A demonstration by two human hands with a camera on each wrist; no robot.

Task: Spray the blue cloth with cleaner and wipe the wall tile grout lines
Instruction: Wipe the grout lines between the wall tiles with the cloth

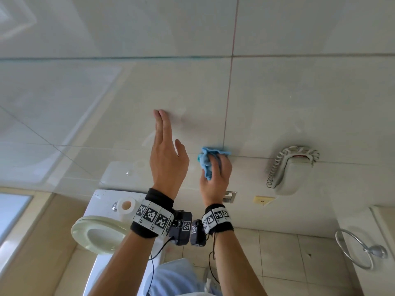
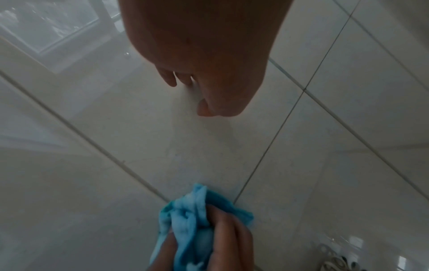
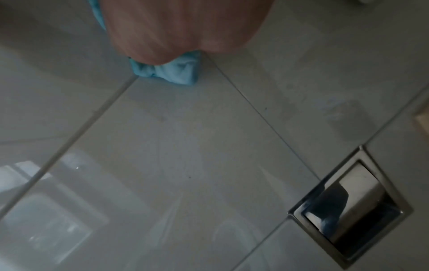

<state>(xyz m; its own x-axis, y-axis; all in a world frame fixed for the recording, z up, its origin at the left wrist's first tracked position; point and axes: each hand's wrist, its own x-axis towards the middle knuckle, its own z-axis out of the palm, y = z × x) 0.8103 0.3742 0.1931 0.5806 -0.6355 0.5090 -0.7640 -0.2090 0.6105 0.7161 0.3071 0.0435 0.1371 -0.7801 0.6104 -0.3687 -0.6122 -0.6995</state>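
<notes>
A crumpled blue cloth is pressed on the pale wall tiles where a vertical grout line meets a horizontal one. My right hand grips the cloth, fingers curled round it. To its left my left hand is flat with straight fingers, its fingertips touching the tile. No cleaner bottle shows in any view.
A wall telephone hangs to the right of the cloth. A steel flush plate sits below my right hand. The toilet, with a paper roll on its cistern, stands lower left. A towel ring is at lower right.
</notes>
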